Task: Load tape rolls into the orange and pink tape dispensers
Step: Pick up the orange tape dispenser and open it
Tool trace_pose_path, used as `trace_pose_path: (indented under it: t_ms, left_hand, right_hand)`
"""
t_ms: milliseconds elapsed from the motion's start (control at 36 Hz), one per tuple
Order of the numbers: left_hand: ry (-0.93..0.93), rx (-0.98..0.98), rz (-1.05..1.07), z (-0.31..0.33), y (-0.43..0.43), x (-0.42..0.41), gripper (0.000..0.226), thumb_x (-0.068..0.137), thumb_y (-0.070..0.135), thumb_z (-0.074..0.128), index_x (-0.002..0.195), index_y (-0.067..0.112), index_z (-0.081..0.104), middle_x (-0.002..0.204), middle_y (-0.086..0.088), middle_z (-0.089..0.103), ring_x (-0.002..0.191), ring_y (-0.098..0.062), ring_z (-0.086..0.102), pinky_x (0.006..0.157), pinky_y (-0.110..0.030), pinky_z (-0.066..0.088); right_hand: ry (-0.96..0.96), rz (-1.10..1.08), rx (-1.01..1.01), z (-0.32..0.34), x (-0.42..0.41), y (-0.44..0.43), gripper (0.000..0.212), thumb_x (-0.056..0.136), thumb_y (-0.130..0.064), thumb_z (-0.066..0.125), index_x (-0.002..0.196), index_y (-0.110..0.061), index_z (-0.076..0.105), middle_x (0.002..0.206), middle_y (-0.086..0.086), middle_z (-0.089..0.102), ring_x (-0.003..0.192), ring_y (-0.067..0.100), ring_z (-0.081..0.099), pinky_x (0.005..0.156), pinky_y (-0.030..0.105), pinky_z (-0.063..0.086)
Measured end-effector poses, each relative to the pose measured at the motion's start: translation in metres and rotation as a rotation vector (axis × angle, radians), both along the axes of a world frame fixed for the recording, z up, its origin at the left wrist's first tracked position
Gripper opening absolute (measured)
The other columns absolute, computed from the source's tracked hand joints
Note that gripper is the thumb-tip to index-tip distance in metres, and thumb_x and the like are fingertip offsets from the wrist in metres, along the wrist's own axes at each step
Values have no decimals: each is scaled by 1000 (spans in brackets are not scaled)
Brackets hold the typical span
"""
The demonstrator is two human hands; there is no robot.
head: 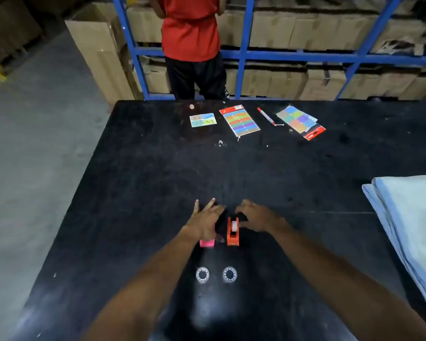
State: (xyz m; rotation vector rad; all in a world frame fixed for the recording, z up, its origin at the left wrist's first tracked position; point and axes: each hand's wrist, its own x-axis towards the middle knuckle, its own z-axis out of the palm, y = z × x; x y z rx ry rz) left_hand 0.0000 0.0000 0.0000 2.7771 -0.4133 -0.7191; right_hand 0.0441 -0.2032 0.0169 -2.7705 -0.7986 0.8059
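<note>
An orange tape dispenser [232,232] stands on the black table [133,183], with a pale roll showing in its top. Left of it a pink tape dispenser [206,243] lies mostly hidden under my left hand [207,220], whose fingers are spread flat over it. My right hand [256,217] sits at the orange dispenser's right side, fingers curled near its far end; whether it grips is unclear. Two clear tape rolls lie flat nearer to me, the left roll [202,274] and the right roll [229,274], untouched.
At the table's far edge lie a small card [203,120], two packs of coloured labels [239,120] [300,121] and a red pen [265,115]. Folded blue cloth [408,222] covers the right side. A person in a red shirt [191,33] stands beyond, before blue shelving with cartons.
</note>
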Motion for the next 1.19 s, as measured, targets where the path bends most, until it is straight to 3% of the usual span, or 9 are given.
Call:
trace_pose_path:
  t_ms: [194,417,528,611,778,917,1056,1139,1194]
  left_hand:
    - [-8,85,-114,-38,-19,1,127,59,64,80,156,14,15,165,4,20,156,-18,-6,116,-72,-5]
    - [-118,51,-99,-54,-20,1,108,72,53,77,155,14,21,162,3,31,156,-17,6,117,-70,-7]
    - [-143,22,-78,-58,-19,0,85,83,40,70,153,15,28,160,-1,36,155,-13,10,122,-61,-11]
    - [-146,-23,-67,-52,-19,0,80,85,36,67,152,14,30,159,-4,37,154,-16,19,127,-49,0]
    - [-41,-363,189,-29,-24,0,61,92,8,56,150,8,38,152,-11,45,141,-26,44,120,-32,32]
    - [78,-616,504,-7,-34,0,45,101,18,55,144,7,49,142,-12,58,133,-24,54,117,-35,37]
    - [268,-949,699,10,-40,-3,48,99,9,58,145,12,44,112,-17,68,96,-24,63,90,-48,56]
    - [278,-1024,753,15,-40,-5,50,98,8,60,145,10,43,97,-8,69,80,-14,67,72,-30,59]
    - [302,-1057,761,19,-40,-7,44,98,8,59,141,6,47,87,-2,70,69,-3,70,65,-22,60]
  right_hand:
    - [71,-75,28,-29,-4,11,49,84,-27,71,128,-14,54,136,7,41,123,29,53,96,45,50]
    - [123,-207,100,-51,-13,9,60,84,-19,70,135,-15,39,140,9,41,127,31,53,100,44,48]
    - [113,-221,151,-52,-16,4,57,82,-15,68,132,-18,41,136,7,46,124,30,54,98,41,49]
    - [107,-245,207,-47,-20,0,52,81,-15,68,127,-19,44,132,6,48,119,29,56,98,40,48]
    - [72,-284,314,-32,-23,-6,44,81,-12,70,119,-17,48,122,6,51,114,24,55,98,35,45]
    - [27,-286,403,-10,-21,-8,45,79,-7,71,118,-16,52,116,9,52,106,23,56,98,40,47]
    - [58,-373,543,1,-24,-15,55,82,-10,75,130,-22,49,121,9,53,105,20,59,97,36,50]
    - [241,-542,713,7,-28,-15,65,89,-11,72,144,-20,39,113,3,62,90,12,63,94,37,51]
    - [333,-664,763,10,-29,-15,56,96,-25,63,147,-28,38,118,2,65,102,16,65,101,41,50]
